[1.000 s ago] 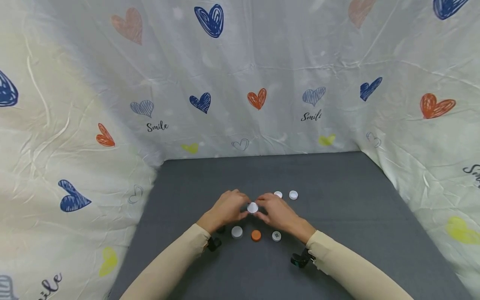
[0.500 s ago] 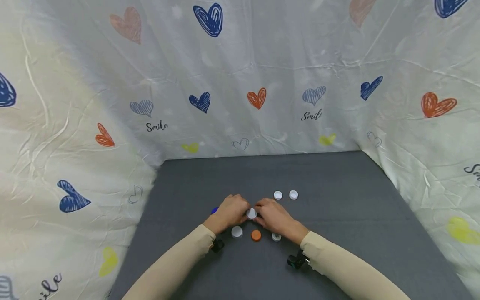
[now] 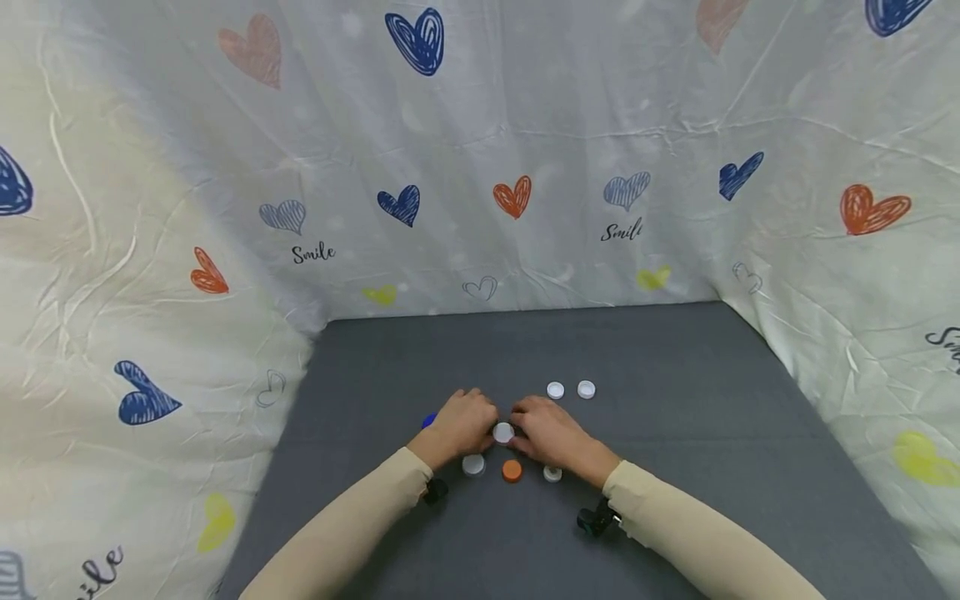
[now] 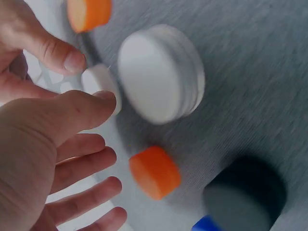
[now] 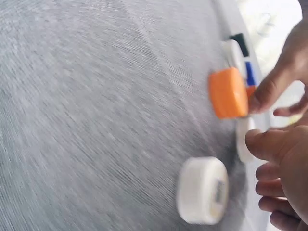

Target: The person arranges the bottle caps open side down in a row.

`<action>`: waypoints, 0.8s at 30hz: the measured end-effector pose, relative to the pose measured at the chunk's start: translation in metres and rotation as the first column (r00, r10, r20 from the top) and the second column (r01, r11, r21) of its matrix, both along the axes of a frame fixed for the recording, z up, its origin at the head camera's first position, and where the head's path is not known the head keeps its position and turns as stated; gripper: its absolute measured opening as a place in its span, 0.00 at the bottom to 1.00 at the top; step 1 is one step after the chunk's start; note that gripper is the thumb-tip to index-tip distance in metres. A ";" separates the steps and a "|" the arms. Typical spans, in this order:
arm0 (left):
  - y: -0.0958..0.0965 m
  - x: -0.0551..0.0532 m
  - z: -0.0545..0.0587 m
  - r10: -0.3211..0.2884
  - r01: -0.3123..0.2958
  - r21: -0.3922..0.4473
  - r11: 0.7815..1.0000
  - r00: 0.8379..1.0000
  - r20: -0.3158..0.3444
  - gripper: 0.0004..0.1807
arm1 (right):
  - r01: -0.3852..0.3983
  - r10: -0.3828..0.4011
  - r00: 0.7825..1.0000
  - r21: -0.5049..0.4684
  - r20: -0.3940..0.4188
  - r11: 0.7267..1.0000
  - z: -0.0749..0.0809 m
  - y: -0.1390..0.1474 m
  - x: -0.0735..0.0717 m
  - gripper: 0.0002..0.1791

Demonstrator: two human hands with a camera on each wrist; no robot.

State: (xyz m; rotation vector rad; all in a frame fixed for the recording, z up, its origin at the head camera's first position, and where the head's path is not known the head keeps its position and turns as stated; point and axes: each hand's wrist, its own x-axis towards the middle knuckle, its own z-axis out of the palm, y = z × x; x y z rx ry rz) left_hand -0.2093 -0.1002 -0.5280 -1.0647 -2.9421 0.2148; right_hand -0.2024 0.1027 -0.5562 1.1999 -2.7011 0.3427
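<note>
Between my two hands sits a white bottle cap [image 3: 503, 432], its round face up and low over the table. My left hand [image 3: 462, 422] has its thumb tip right at the near edge of this cap [image 4: 102, 84] in the left wrist view. Its other fingers spread apart beside the cap. From the right, the thumb of my right hand [image 3: 550, 432] overlaps the same cap [image 5: 244, 139] in the right wrist view, with its fingers loosely bent below. Just in front lie a larger white cap [image 3: 473, 465], an orange cap [image 3: 512, 471] and a small white cap [image 3: 552, 473].
Farther back are a white cap [image 3: 555, 390] and another one [image 3: 586, 389]. A blue cap [image 3: 428, 420] is partly hidden behind my left hand. The left wrist view adds another orange cap [image 4: 155, 172] and a black cap [image 4: 236, 202] on the grey tabletop [image 3: 675, 375].
Both hands have come down toward me with the white cap. It looked cone-shaped in the earlier frames and now shows a flat round face; the hands barely moved in the last half second.
</note>
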 end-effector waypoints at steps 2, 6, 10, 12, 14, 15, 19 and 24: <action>-0.001 -0.005 0.005 0.006 -0.006 0.016 1.000 1.000 0.009 0.09 | 0.015 -0.014 1.000 -0.012 0.026 1.000 0.006 0.006 -0.002 0.18; 0.001 -0.015 0.019 0.024 -0.024 0.031 0.999 1.000 0.002 0.13 | 0.055 -0.053 0.997 -0.029 0.062 0.998 0.021 0.018 -0.009 0.22; 0.008 -0.025 0.033 0.026 -0.025 0.036 0.999 0.999 -0.024 0.19 | 0.094 -0.093 0.994 -0.023 0.058 0.995 0.034 0.032 -0.019 0.23; 0.016 -0.030 0.039 0.026 -0.024 0.040 0.999 0.999 -0.036 0.21 | 0.115 -0.114 0.993 -0.017 0.042 0.993 0.039 0.039 -0.024 0.23; 0.023 -0.035 0.043 0.036 -0.034 0.053 0.998 0.998 -0.041 0.22 | 0.135 -0.135 0.991 -0.010 0.017 0.991 0.043 0.047 -0.030 0.23; 0.027 -0.037 0.044 0.044 -0.041 0.063 0.997 0.998 -0.043 0.22 | 0.147 -0.147 0.989 -0.008 0.011 0.989 0.044 0.051 -0.032 0.22; 0.043 -0.046 0.048 0.085 -0.080 0.105 0.991 0.996 -0.036 0.23 | 0.185 -0.185 0.983 -0.012 0.017 0.983 0.046 0.064 -0.040 0.21; 0.064 -0.055 0.044 0.092 -0.090 0.123 0.988 0.996 -0.011 0.23 | 0.205 -0.204 0.978 -0.010 0.042 0.979 0.044 0.077 -0.046 0.21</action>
